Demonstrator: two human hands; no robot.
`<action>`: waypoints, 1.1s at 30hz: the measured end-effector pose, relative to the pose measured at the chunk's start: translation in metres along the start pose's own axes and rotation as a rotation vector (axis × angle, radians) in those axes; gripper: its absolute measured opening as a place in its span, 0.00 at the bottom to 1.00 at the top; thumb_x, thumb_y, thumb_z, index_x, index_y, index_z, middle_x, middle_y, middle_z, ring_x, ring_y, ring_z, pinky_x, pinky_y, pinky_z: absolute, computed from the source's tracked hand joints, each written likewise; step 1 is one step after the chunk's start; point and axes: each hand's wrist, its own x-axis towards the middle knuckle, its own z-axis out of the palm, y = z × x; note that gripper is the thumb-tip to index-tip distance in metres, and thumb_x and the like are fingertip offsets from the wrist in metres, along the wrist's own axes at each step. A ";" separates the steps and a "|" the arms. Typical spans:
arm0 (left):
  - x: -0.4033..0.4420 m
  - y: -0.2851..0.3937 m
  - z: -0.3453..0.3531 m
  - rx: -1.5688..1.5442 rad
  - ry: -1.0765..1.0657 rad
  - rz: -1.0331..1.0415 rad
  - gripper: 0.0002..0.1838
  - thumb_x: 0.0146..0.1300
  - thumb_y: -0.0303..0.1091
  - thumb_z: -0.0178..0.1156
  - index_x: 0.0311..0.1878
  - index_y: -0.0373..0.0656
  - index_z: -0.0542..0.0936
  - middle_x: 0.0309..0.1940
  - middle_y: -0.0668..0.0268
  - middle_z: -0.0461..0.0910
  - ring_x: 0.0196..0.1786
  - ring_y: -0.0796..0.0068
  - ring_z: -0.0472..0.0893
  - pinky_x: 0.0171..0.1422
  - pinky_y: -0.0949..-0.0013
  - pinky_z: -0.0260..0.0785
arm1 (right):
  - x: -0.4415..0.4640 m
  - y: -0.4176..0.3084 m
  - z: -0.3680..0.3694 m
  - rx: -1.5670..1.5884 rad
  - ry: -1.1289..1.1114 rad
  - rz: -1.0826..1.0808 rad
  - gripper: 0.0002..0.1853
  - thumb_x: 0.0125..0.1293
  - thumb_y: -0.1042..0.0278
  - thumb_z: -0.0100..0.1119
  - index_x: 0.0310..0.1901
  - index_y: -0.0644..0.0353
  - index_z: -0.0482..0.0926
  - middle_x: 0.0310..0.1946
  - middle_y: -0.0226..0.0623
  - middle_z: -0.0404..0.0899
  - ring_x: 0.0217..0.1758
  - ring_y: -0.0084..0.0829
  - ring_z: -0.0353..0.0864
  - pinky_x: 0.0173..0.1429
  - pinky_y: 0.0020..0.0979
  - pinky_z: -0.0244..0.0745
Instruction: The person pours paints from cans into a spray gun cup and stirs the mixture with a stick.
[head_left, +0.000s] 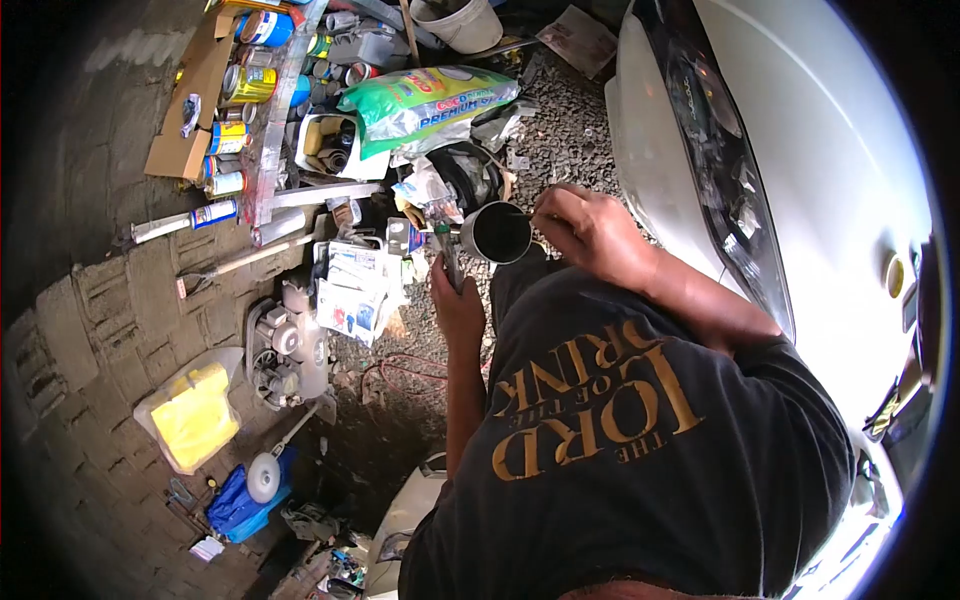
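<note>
My left hand (460, 305) is wrapped around the handle of a spray gun (447, 256), which has a green part near its top. A round metal cup (484, 238) sits beside the gun, open side towards me and dark inside; it looks joined to the gun. My right hand (592, 232) is closed in a pinch at the cup's right rim. From its fingers a thin stick (524, 215) reaches over the opening. The stick's far end is lost in the dark of the cup.
A white car (800, 120) stands close on my right. Ahead lie a green and white sack (425, 105), a white bucket (460, 25) and paint cans (250, 84). To the left are newspapers (352, 285), a compressor (288, 340) and a yellow cloth (196, 415) on a container. A red cable (400, 362) crosses the gravel.
</note>
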 end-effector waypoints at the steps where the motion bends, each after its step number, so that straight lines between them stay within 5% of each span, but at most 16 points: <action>1: 0.002 -0.008 0.002 0.039 0.006 0.015 0.34 0.64 0.28 0.56 0.74 0.36 0.62 0.66 0.42 0.71 0.65 0.45 0.74 0.69 0.52 0.67 | 0.001 -0.004 -0.005 -0.043 -0.080 0.054 0.06 0.66 0.73 0.66 0.41 0.63 0.78 0.38 0.44 0.83 0.40 0.48 0.85 0.43 0.42 0.80; 5: 0.004 -0.002 0.005 -0.066 -0.047 -0.119 0.28 0.64 0.27 0.57 0.67 0.34 0.65 0.49 0.49 0.77 0.49 0.55 0.80 0.56 0.55 0.70 | 0.002 -0.018 -0.016 0.000 -0.109 -0.026 0.06 0.65 0.74 0.67 0.41 0.63 0.79 0.40 0.44 0.84 0.41 0.47 0.86 0.42 0.40 0.80; 8: 0.002 -0.009 0.016 -0.219 0.050 -0.079 0.22 0.65 0.28 0.57 0.61 0.35 0.66 0.45 0.52 0.77 0.46 0.59 0.79 0.54 0.55 0.71 | 0.016 -0.032 -0.031 -0.037 -0.109 -0.086 0.06 0.65 0.76 0.66 0.41 0.63 0.79 0.40 0.43 0.84 0.41 0.46 0.86 0.42 0.39 0.80; 13: 0.010 -0.025 0.029 -0.177 0.045 -0.096 0.22 0.65 0.34 0.60 0.58 0.36 0.67 0.46 0.44 0.79 0.48 0.42 0.80 0.55 0.49 0.70 | 0.030 -0.044 -0.040 -0.093 -0.094 -0.215 0.07 0.64 0.75 0.66 0.42 0.61 0.79 0.38 0.42 0.84 0.38 0.47 0.86 0.41 0.40 0.81; 17: 0.011 -0.019 0.032 -0.198 0.059 -0.080 0.21 0.63 0.34 0.59 0.57 0.35 0.69 0.46 0.43 0.80 0.49 0.38 0.79 0.54 0.47 0.70 | 0.037 -0.054 -0.041 -0.139 -0.092 -0.235 0.08 0.63 0.79 0.67 0.42 0.62 0.79 0.39 0.41 0.85 0.38 0.43 0.87 0.40 0.38 0.82; 33: 0.025 -0.026 0.036 -0.184 0.135 -0.139 0.17 0.59 0.36 0.58 0.47 0.33 0.76 0.43 0.40 0.80 0.50 0.36 0.79 0.54 0.44 0.69 | 0.064 -0.063 -0.030 -0.191 -0.107 -0.283 0.07 0.64 0.78 0.67 0.41 0.61 0.79 0.38 0.41 0.85 0.35 0.40 0.86 0.37 0.34 0.79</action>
